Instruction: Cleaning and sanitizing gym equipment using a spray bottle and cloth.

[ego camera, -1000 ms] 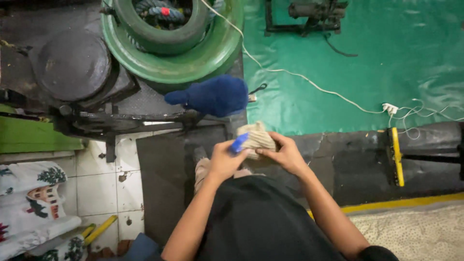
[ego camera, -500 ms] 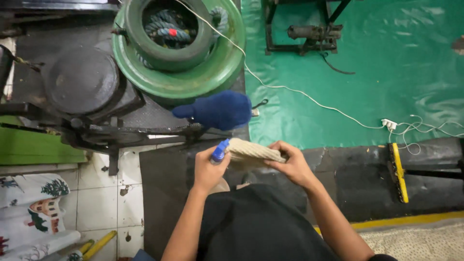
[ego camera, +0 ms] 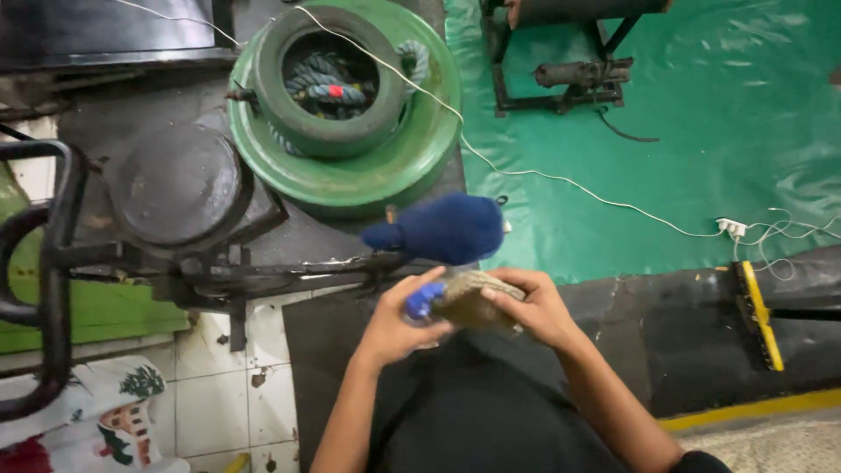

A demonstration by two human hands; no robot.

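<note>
Left hand (ego camera: 394,326) and right hand (ego camera: 536,308) grip the coarse tan knit piece (ego camera: 477,300), now bunched, earlier spread flat; blue tip (ego camera: 424,300) at left thumb.

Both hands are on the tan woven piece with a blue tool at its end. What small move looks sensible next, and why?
Probably keep the right hand gripping the tan woven piece steady while the left hand works the blue tool along its near end. Both hands already close around the piece at lap height, below the dark blue padded form, and the tool's tip sits against the piece's left end.
</note>
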